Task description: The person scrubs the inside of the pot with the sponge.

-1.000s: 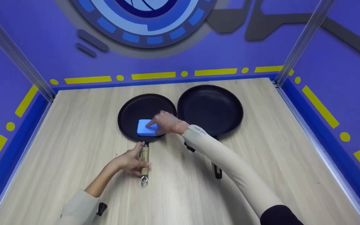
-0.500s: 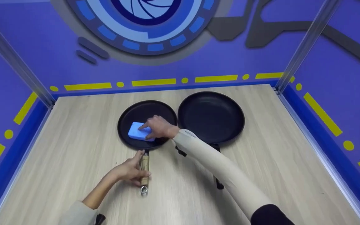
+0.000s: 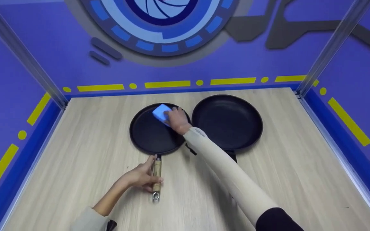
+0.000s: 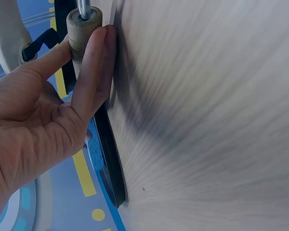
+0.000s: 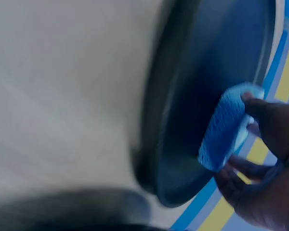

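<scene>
A small, shallow black frying pan [image 3: 149, 138] lies on the table, its wood-look handle [image 3: 157, 168] pointing toward me. My left hand [image 3: 141, 175] grips that handle, with thumb and fingers on either side of it; in the left wrist view the handle's end [image 4: 83, 29] shows between them. In my right hand [image 3: 178, 119] is a blue sponge [image 3: 161, 112], held over the far part of the pan. The right wrist view shows the sponge [image 5: 229, 125] pinched between thumb and fingers, its lower face at the pan's inner surface.
A larger black frying pan [image 3: 226, 123] stands close on the right, its handle mostly hidden under my right sleeve [image 3: 226, 173]. Blue-purple panels [image 3: 133, 70] with yellow marks close off the back and both sides of the wooden table [image 3: 92, 128].
My right hand has swept the sponge from the near part of the small pan to its far side and turned it. The left hand keeps its hold on the handle.
</scene>
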`<state>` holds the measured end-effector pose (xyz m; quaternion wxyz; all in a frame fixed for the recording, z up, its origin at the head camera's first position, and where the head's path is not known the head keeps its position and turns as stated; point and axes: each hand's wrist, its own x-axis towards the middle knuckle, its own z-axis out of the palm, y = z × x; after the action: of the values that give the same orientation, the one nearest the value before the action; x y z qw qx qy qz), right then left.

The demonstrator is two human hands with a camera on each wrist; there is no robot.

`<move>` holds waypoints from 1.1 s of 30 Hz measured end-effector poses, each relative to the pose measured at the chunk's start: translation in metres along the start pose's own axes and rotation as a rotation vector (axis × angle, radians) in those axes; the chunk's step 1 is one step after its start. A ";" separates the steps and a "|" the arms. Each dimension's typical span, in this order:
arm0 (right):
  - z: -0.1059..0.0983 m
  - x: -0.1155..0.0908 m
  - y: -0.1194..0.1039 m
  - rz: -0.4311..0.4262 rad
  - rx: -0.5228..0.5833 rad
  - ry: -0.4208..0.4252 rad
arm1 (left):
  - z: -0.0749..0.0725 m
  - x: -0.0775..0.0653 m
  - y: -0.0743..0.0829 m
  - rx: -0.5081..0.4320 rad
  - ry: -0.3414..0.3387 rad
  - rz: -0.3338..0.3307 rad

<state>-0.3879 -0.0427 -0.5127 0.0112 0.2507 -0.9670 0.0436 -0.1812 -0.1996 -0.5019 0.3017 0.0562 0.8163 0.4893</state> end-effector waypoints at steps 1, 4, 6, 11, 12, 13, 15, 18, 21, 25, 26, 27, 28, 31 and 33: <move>0.001 0.000 0.001 0.031 -0.022 -0.001 | 0.000 0.000 0.000 -0.001 -0.005 0.003; 0.001 -0.002 0.000 0.089 -0.069 -0.045 | 0.002 -0.001 0.000 -0.003 -0.022 0.015; 0.001 -0.003 -0.005 0.114 -0.066 -0.094 | 0.003 -0.001 0.000 0.010 -0.029 0.018; -0.001 -0.001 -0.017 0.155 0.003 -0.159 | 0.004 0.001 0.002 0.019 -0.027 0.021; 0.000 0.000 -0.019 0.155 0.017 -0.160 | 0.004 0.002 0.002 0.015 -0.025 0.023; 0.000 0.001 -0.021 0.150 0.026 -0.155 | 0.003 0.003 0.002 0.010 -0.025 0.025; 0.001 0.002 -0.022 0.131 0.048 -0.142 | 0.003 0.004 0.001 0.005 -0.023 0.030; 0.001 0.003 -0.022 0.066 0.110 -0.145 | 0.002 0.005 0.001 0.005 -0.019 0.032; -0.002 0.003 -0.020 -0.025 0.232 -0.182 | 0.001 0.005 0.001 0.000 -0.016 0.029; -0.006 0.003 -0.018 -0.166 0.376 -0.259 | -0.001 0.005 0.002 -0.009 -0.018 0.026; -0.007 0.003 -0.018 -0.200 0.398 -0.285 | -0.002 0.004 0.001 -0.007 -0.018 0.025; -0.008 0.003 -0.017 -0.231 0.412 -0.314 | -0.002 0.004 0.001 -0.008 -0.019 0.021; -0.009 0.003 -0.017 -0.260 0.419 -0.342 | -0.002 0.003 0.001 -0.008 -0.019 0.019; -0.012 0.002 -0.017 -0.300 0.429 -0.425 | -0.003 0.002 0.000 -0.009 -0.016 0.013; -0.014 0.002 -0.017 -0.297 0.424 -0.453 | -0.002 0.001 0.000 -0.013 -0.017 0.015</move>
<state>-0.3817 -0.0571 -0.4972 -0.2501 0.3890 -0.8672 0.1845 -0.1834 -0.2010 -0.5019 0.3051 0.0644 0.8100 0.4966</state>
